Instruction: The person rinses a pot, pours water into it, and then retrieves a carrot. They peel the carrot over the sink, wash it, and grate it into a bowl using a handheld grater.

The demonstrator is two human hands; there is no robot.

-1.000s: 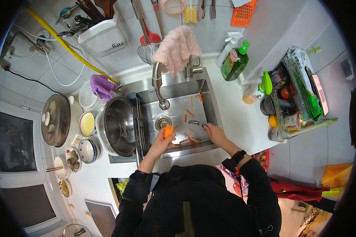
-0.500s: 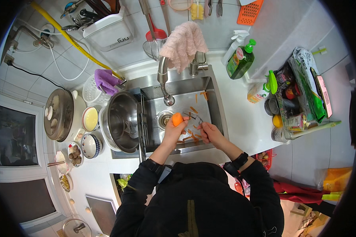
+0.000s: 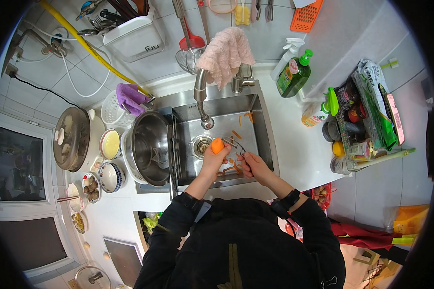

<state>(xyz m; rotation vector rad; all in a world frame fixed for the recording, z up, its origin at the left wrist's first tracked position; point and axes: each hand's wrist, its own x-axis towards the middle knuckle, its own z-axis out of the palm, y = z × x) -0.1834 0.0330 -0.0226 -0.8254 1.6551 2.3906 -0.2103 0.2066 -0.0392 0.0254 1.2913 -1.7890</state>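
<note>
Over the steel sink [image 3: 270, 139], my left hand [image 3: 211, 161] is closed round a carrot [image 3: 218, 145], whose bright orange end sticks out past the fingers. My right hand [image 3: 254, 167] grips a peeler [image 3: 240, 146] with a thin metal frame; its head lies close beside the carrot. Whether blade and carrot touch, I cannot tell. Orange peel strips [image 3: 232, 166] are scattered on the sink floor, mostly below and between my hands, with a few farther back. Left of the carrot sits the round drain [image 3: 201, 146].
The faucet [image 3: 200, 96], draped with a pink cloth [image 3: 228, 55], arches over the sink. A large steel bowl [image 3: 149, 144] stands at the sink's left side, beside bowls and a lidded pot [image 3: 72, 139]. Green soap [image 3: 294, 74] and a spray bottle [image 3: 318, 113] stand to the right.
My right hand has shifted slightly right and toward me, and the peeler is turned a little. The carrot stays in my left hand, nearly in place.
</note>
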